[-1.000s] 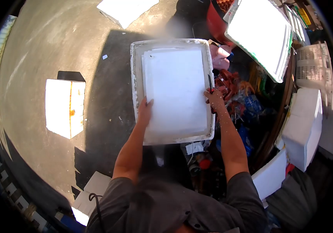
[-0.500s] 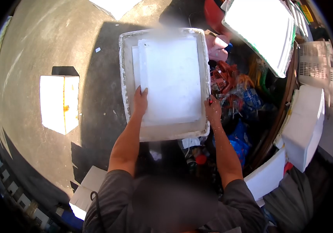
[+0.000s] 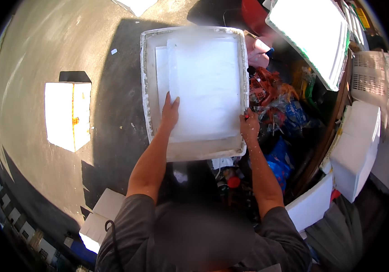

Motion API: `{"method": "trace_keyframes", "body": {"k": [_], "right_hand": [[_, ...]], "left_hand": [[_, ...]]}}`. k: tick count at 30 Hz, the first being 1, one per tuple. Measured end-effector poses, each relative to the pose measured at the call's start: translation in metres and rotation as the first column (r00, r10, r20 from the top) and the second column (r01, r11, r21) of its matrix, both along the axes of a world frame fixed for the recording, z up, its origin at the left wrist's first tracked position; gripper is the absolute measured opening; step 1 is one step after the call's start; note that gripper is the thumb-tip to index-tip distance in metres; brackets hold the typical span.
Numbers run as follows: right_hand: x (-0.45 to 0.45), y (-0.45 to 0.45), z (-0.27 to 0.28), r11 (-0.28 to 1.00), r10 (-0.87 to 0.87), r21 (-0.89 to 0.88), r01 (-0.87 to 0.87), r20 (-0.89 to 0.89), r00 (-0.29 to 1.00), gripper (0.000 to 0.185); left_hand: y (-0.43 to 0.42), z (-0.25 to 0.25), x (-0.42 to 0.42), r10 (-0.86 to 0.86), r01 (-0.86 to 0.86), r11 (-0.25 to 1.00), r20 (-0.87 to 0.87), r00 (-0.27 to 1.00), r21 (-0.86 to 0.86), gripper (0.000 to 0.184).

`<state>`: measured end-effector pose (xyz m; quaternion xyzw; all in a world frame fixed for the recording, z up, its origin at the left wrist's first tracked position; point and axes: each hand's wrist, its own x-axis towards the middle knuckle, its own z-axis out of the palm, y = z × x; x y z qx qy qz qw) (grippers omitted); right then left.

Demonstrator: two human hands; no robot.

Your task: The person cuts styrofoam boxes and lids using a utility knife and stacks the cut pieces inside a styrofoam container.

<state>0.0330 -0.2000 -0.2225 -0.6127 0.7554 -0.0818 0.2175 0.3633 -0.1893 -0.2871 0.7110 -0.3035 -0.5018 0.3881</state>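
Observation:
A large white foam box (image 3: 181, 152) with a worn, dirty rim is in front of me, and white foam sheets (image 3: 208, 90) lie stacked inside it. My left hand (image 3: 170, 112) reaches over the box and is closed on the left edge of the top sheet. A second sheet (image 3: 162, 68) sticks out on the left from under it. My right hand (image 3: 250, 127) is at the right rim of the box, its fingers closed around a small red-and-black object (image 3: 247, 116). Most of that object is hidden, so its kind cannot be told. White foam crumbs cling to my right hand and forearm.
A white foam box with brown tape (image 3: 68, 115) stands on the concrete floor to the left. Coloured plastic bags (image 3: 265, 88) and other litter fill the right side. Foam lids (image 3: 312, 41), a white slatted basket (image 3: 370, 77) and foam blocks (image 3: 355, 145) line the far right.
My left hand and the top foam sheet have shifted slightly right. The box sits a little higher and farther right in view. My right hand keeps its grip at the rim.

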Motion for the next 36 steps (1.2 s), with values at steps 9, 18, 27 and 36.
{"method": "trace_keyframes", "body": {"k": [9, 18, 27, 36], "right_hand": [[0.024, -0.02, 0.011, 0.991, 0.116, -0.063, -0.117, -0.028, 0.993, 0.056], [0.093, -0.074, -0.049, 0.959, 0.264, 0.139, -0.246, -0.132, 0.955, 0.068], [0.118, -0.079, -0.037, 0.918, 0.359, 0.272, -0.288, -0.265, 0.895, 0.078], [0.118, -0.22, -0.031, 0.95, 0.312, -0.002, -0.313, -0.067, 0.948, 0.08]], "left_hand": [[-0.007, 0.003, -0.017, -0.033, -0.021, 0.986, 0.32, 0.947, 0.163, 0.068], [-0.007, 0.003, -0.023, 0.007, -0.067, 0.984, 0.35, 0.937, 0.162, 0.069], [-0.014, -0.008, -0.027, 0.025, -0.094, 0.985, 0.411, 0.911, 0.147, 0.064], [-0.031, 0.013, -0.025, 0.027, -0.125, 0.952, 0.328, 0.944, 0.28, 0.07]]}}
